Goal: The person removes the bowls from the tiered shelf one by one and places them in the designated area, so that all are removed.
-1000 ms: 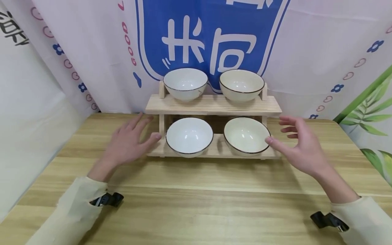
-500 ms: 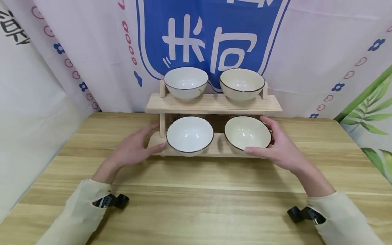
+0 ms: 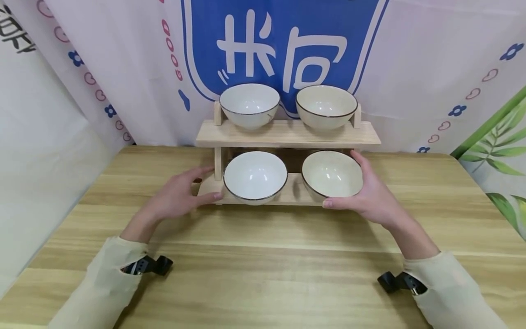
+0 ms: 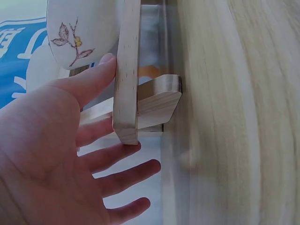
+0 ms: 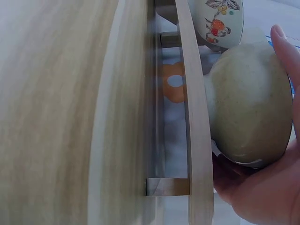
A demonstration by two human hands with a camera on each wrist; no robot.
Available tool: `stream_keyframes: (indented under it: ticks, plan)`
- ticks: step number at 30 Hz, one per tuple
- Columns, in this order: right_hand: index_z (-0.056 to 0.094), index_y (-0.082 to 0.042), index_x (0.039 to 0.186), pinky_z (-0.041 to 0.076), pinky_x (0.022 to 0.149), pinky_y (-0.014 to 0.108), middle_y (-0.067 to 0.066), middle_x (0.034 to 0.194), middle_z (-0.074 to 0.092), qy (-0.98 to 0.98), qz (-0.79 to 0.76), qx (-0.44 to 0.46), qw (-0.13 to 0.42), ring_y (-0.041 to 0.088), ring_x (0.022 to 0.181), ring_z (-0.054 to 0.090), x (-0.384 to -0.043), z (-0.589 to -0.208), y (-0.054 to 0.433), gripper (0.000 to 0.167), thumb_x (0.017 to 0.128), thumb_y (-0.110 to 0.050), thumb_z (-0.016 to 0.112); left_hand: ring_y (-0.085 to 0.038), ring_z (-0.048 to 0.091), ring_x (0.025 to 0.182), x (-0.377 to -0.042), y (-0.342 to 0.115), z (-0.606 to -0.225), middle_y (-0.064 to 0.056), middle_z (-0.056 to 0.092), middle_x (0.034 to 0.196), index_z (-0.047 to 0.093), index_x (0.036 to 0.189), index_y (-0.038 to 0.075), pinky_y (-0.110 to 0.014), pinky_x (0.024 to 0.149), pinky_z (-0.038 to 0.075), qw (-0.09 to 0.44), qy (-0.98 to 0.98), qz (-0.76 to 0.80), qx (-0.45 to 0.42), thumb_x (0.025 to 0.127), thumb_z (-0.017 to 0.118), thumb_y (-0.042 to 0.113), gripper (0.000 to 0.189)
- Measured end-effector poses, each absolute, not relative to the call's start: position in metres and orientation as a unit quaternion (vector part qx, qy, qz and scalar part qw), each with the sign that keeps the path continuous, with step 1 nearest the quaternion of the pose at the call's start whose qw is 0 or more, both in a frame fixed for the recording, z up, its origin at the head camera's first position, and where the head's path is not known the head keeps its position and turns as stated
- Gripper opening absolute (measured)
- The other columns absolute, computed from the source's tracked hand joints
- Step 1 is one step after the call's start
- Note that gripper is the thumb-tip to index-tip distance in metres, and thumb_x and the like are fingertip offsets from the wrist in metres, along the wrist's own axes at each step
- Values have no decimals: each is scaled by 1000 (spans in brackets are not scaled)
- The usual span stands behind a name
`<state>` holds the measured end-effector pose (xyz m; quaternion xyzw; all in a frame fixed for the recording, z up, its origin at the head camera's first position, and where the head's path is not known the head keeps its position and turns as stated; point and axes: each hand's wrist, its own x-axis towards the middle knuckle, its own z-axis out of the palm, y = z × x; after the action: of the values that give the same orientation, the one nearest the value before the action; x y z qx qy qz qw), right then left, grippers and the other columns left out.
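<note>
On a two-tier wooden shelf stand (image 3: 287,133), two bowls stand on each tier. The cream bowl (image 3: 332,173) at the lower right is held by my right hand (image 3: 376,196), thumb along its front rim and fingers around its right side. The right wrist view shows that bowl's plain outside (image 5: 251,103) against the hand. My left hand (image 3: 176,194) is at the lower tier's left end, thumb touching the board (image 4: 126,75), other fingers spread and mostly straight. Beside it stands the lower white bowl (image 3: 255,176), with a floral sprig on its outside (image 4: 72,42).
A white bowl (image 3: 249,105) and a cream bowl (image 3: 326,106) occupy the upper tier. The stand is near the back edge of the wood-grain table (image 3: 263,265). Behind hangs a printed curtain (image 3: 139,59).
My right hand has come in from the right and taken hold of the lower cream bowl. My left hand has moved right to the stand's end. The bowls stay in place on the stand.
</note>
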<state>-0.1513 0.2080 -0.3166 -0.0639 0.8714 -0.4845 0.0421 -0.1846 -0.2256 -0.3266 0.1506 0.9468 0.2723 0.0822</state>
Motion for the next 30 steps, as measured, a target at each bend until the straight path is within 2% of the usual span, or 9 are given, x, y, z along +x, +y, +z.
stream_keyframes:
  ticks: [4, 13, 21, 30]
  plan:
    - [-6, -19, 172, 33, 124, 65, 22, 175, 17, 872, -484, -57, 45, 42, 148, 41, -151, -319, 206, 148, 71, -34, 101, -46, 53, 142, -185, -227, -328, -22, 54, 156, 44, 161, 9, -68, 114, 45, 90, 948, 272, 140, 97, 73, 57, 85]
    - [-7, -18, 172, 29, 125, 69, 24, 174, 20, 877, -476, -46, 41, 45, 150, 37, -152, -319, 205, 151, 68, -36, 103, -43, 51, 145, -189, -227, -327, -17, 52, 162, 43, 163, 14, -67, 118, 42, 92, 947, 275, 136, 96, 74, 56, 85]
    - [-6, -15, 171, 28, 125, 67, 22, 175, 19, 874, -481, -48, 40, 43, 151, 36, -151, -318, 204, 151, 68, -34, 103, -43, 51, 146, -188, -227, -327, -19, 49, 164, 41, 165, 18, -68, 117, 42, 100, 951, 266, 124, 101, 66, 59, 80]
    - [3, -13, 171, 37, 123, 62, 21, 171, 27, 869, -492, -50, 25, 40, 147, 42, -153, -321, 203, 139, 73, -32, 100, -43, 53, 144, -189, -228, -327, -20, 49, 163, 42, 164, 20, -67, 116, 43, 104, 951, 266, 115, 99, 67, 62, 82]
